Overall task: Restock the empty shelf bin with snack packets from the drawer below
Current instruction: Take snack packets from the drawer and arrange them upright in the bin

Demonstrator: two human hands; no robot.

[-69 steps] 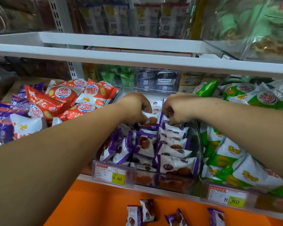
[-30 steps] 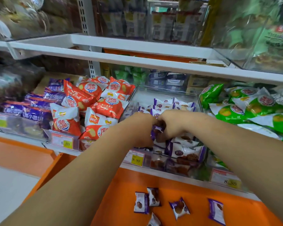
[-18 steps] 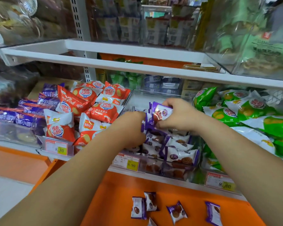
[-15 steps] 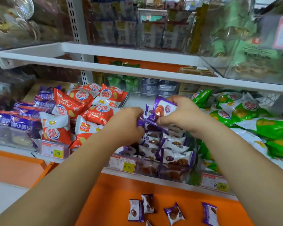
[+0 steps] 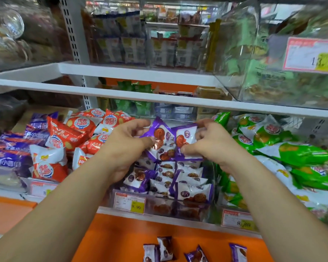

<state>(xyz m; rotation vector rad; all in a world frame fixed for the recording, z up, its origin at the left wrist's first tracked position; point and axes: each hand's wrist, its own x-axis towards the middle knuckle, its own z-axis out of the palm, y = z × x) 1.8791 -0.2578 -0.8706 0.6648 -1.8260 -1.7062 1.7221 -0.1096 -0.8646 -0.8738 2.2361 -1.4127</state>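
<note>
Your left hand (image 5: pixel 125 148) has its grip pinched on a purple-and-white foil snack packet (image 5: pixel 158 134) printed with a round biscuit, held tilted above the clear plastic shelf bin (image 5: pixel 180 208). Your right hand (image 5: pixel 211 146) has its grip on a second purple-and-white packet (image 5: pixel 186 142), with your fingers on its top edge and your thumb at its lower corner. The two packets touch side by side. Beneath them the bin holds rows of matching packets (image 5: pixel 190 179) behind a white-and-yellow price label (image 5: pixel 130 202). A few loose packets (image 5: pixel 166 248) lie in the orange drawer (image 5: pixel 117 241) below. Red-and-white snack bags (image 5: pixel 65 133) sit to the left and green snack bags (image 5: pixel 295 154) to the right.
</note>
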